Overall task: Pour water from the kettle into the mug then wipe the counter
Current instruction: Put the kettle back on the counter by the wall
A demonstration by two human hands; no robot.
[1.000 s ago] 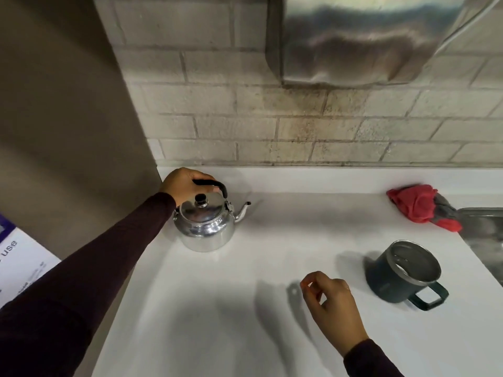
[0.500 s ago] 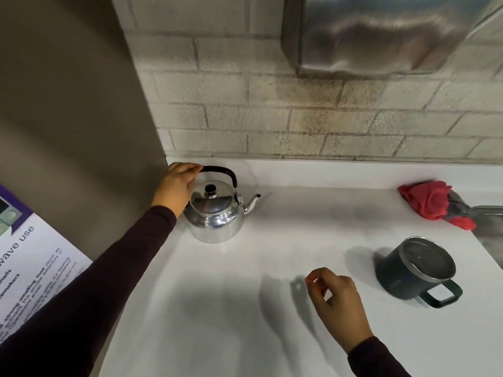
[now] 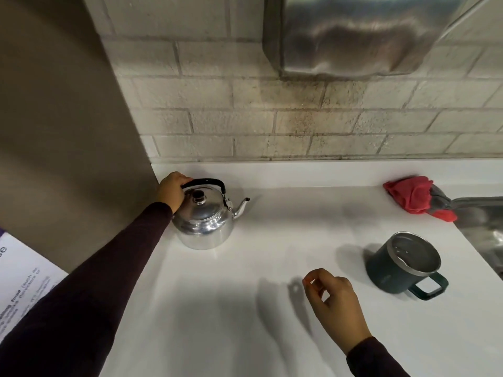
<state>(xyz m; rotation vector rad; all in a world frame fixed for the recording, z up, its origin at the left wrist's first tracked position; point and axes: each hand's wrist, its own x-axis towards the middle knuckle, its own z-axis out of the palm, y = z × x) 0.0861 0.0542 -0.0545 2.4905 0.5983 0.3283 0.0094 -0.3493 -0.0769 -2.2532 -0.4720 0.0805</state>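
Steel kettle (image 3: 203, 221) far left, left hand (image 3: 171, 191) gripping its handle to lift; right hand (image 3: 333, 302) loosely curled, empty, near mug (image 3: 402, 265).

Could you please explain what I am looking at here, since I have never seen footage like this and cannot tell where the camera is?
There is no machine here: a person wears one camera on the head, looking down at their own two hands over a white counter. The left hand grips the black handle of a metal kettle standing at the back left. The right hand hovers loosely curled, holding nothing. A dark mug stands on the right with water already in it. A red cloth lies behind it, beside a sink.
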